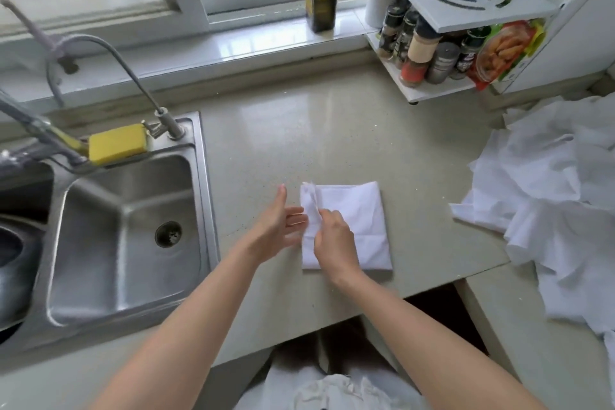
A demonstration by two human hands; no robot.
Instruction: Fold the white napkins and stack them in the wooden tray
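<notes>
On the far left is a shiny steel sink [126, 236] with a yellow block sponge [117, 143] sitting on its back rim. Next comes the pale speckled stone counter [332, 130]. The left hand [278, 226] is spread, fingers straight, just beside the left edge of a folded white cloth napkin [362, 220] that lies flat on the counter in front of the person. The right hand [332, 236] rests on the napkin with its fingers curled, and it seems to pinch the loose left edge, though that spot is a bit blurry. To do this fold well, I think the pinched edge should be lined up with the layer under it, and then the flat left hand should press and smooth the crease. Further back on the right is a white rack of spice jars [429, 53]. On the far right sits a big messy heap of white unfolded napkins [549, 196], so a lot is still left to fold. The wooden tray is not in view.
</notes>
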